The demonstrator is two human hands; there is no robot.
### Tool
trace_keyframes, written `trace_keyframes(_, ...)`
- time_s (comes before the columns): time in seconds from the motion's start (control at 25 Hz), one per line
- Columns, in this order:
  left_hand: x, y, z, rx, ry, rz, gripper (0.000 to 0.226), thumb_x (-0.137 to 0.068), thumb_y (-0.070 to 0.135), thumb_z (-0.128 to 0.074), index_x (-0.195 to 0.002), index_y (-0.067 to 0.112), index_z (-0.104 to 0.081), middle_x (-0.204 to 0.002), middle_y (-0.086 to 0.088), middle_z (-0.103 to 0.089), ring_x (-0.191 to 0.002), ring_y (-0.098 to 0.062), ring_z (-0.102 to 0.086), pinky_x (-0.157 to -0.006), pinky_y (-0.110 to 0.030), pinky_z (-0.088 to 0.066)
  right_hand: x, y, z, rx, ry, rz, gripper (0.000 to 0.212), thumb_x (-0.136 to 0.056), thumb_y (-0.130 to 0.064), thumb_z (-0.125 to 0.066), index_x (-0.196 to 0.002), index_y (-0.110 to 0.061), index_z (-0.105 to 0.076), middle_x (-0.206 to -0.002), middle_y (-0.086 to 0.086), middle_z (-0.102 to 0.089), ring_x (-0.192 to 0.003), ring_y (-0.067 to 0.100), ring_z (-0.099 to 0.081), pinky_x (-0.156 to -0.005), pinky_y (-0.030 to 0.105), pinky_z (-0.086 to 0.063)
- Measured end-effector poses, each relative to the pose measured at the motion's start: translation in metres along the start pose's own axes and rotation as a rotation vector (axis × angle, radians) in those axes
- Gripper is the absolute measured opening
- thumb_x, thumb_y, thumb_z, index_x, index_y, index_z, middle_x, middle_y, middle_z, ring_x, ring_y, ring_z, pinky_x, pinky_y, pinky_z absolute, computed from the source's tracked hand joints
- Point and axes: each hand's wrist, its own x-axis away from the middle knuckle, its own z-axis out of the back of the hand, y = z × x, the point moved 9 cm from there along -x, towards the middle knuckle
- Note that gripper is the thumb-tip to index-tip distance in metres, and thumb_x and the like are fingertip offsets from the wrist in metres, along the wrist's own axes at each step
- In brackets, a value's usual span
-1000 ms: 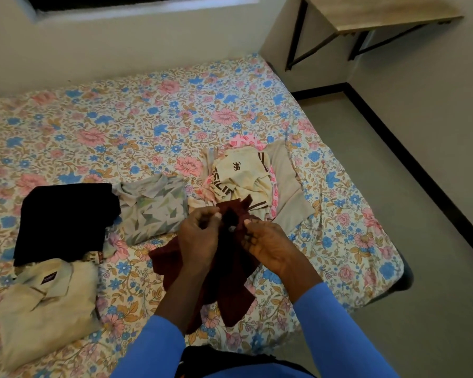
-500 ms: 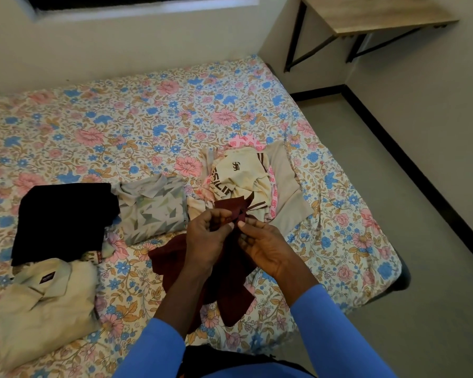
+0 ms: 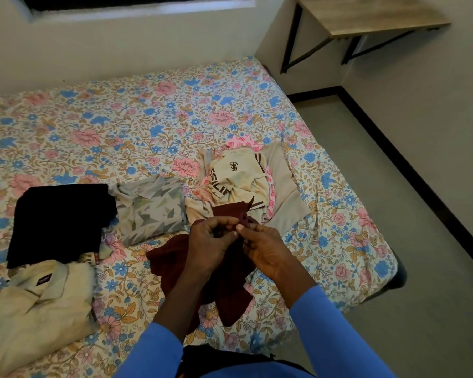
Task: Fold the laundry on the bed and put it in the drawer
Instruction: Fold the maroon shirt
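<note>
A maroon garment (image 3: 230, 293) lies crumpled at the near edge of the floral bed (image 3: 120, 126). My left hand (image 3: 210, 241) and my right hand (image 3: 265, 249) both pinch its upper edge close together, lifted a little off the sheet. Behind it sits an unfolded heap with a cream printed shirt (image 3: 238, 178), pink cloth and a beige piece. Folded items lie to the left: a grey patterned shirt (image 3: 150, 211), a black garment (image 3: 60, 219) and a cream collared shirt (image 3: 38, 309). No drawer is in view.
The bed's right edge drops to a grey floor (image 3: 421, 268) with a black skirting line. A wooden wall-mounted desk (image 3: 366, 15) hangs at the top right corner. A wall with a window sill runs along the bed's far side.
Both hands have risen slightly and drawn together on the maroon garment's edge. The view has shifted a little; the other clothes stay put.
</note>
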Motion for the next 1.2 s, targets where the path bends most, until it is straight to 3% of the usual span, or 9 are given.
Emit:
trace_keyframes(0.16,-0.001,-0.002,0.003,-0.004,-0.018,0.031,0.019,-0.088,0.004,-0.080,-0.103,0.015,-0.079,-0.097,-0.005,-0.079,-0.094,-0.019,-0.076,-0.082,-0.029,-0.059,-0.004,-0.007,0.005,-0.007,0.038,0.120,0.016,-0.092,0.005,-0.068,-0.108,0.003,-0.072,-0.107,0.023,-0.074,-0.103,0.034,-0.070,-0.101,0.045,-0.056)
trace_keyframes(0.24,-0.001,-0.001,0.009,-0.011,0.014,0.052,0.016,-0.088,0.009,-0.081,-0.103,0.015,-0.080,-0.096,-0.002,-0.079,-0.094,-0.017,-0.076,-0.083,-0.031,-0.060,-0.004,-0.009,0.002,-0.008,0.033,0.161,0.018,-0.092,0.005,-0.068,-0.109,0.004,-0.071,-0.108,0.025,-0.074,-0.102,0.034,-0.071,-0.096,0.042,-0.060)
trace_keyframes(0.36,0.001,0.014,0.015,-0.175,0.088,-0.088,0.009,-0.093,0.018,-0.077,-0.101,0.021,-0.080,-0.096,0.008,-0.079,-0.094,-0.009,-0.074,-0.083,-0.028,-0.059,-0.006,-0.011,-0.004,0.018,0.040,0.203,0.024,-0.092,0.002,-0.071,-0.116,0.006,-0.070,-0.111,0.027,-0.074,-0.103,0.036,-0.073,-0.089,0.040,-0.062)
trace_keyframes(0.52,0.006,0.025,0.021,-0.221,0.235,-0.139,0.008,-0.100,0.025,-0.068,-0.103,0.023,-0.075,-0.094,0.010,-0.075,-0.091,-0.005,-0.071,-0.079,-0.029,-0.060,-0.010,-0.002,-0.010,-0.049,0.020,0.114,0.027,-0.093,-0.003,-0.072,-0.118,0.005,-0.070,-0.116,0.023,-0.074,-0.107,0.033,-0.072,-0.089,0.037,-0.061)
trace_keyframes(0.64,0.008,0.045,0.038,-0.472,0.378,-0.266,0.010,-0.101,0.024,-0.066,-0.106,0.017,-0.071,-0.098,0.009,-0.070,-0.084,-0.002,-0.065,-0.072,-0.015,-0.053,-0.011,0.004,-0.010,-0.128,0.013,0.058,0.023,-0.096,-0.001,-0.067,-0.118,0.005,-0.070,-0.117,0.023,-0.073,-0.105,0.031,-0.072,-0.089,0.036,-0.061)
trace_keyframes(0.72,0.007,0.059,0.022,-0.741,0.262,-0.441,0.010,-0.101,0.021,-0.067,-0.109,0.015,-0.069,-0.102,0.005,-0.064,-0.085,-0.005,-0.058,-0.071,-0.007,-0.041,-0.012,0.002,-0.011,-0.109,0.010,0.062,0.022,-0.097,0.001,-0.065,-0.118,0.006,-0.070,-0.111,0.021,-0.075,-0.101,0.029,-0.074,-0.085,0.034,-0.062)
trace_keyframes(0.8,0.006,0.058,0.006,-0.841,0.115,-0.498,0.012,-0.098,0.019,-0.070,-0.109,0.016,-0.071,-0.101,0.004,-0.063,-0.085,-0.005,-0.054,-0.072,-0.007,-0.038,-0.012,0.001,-0.011,-0.037,0.022,0.081,0.020,-0.096,0.002,-0.066,-0.115,0.006,-0.071,-0.104,0.019,-0.076,-0.095,0.026,-0.075,-0.083,0.032,-0.063)
trace_keyframes(1.0,-0.007,0.043,0.021,-0.535,0.088,-0.250,0.009,-0.092,0.024,-0.077,-0.101,0.026,-0.080,-0.091,0.016,-0.073,-0.082,0.000,-0.068,-0.072,-0.024,-0.057,-0.022,0.008,0.000,0.110,0.123,0.119,0.019,-0.090,-0.001,-0.076,-0.108,-0.005,-0.076,-0.113,0.026,-0.073,-0.113,0.041,-0.070,-0.099,0.052,-0.058)
trace_keyframes(1.2,-0.015,0.028,0.027,-0.426,0.064,-0.055,0.007,-0.085,0.024,-0.084,-0.083,0.028,-0.078,-0.077,0.012,-0.075,-0.072,-0.003,-0.071,-0.065,-0.029,-0.059,-0.021,0.008,-0.003,0.114,0.124,0.118,0.016,-0.091,0.003,-0.073,-0.101,-0.007,-0.079,-0.104,0.016,-0.078,-0.104,0.034,-0.073,-0.099,0.051,-0.057)
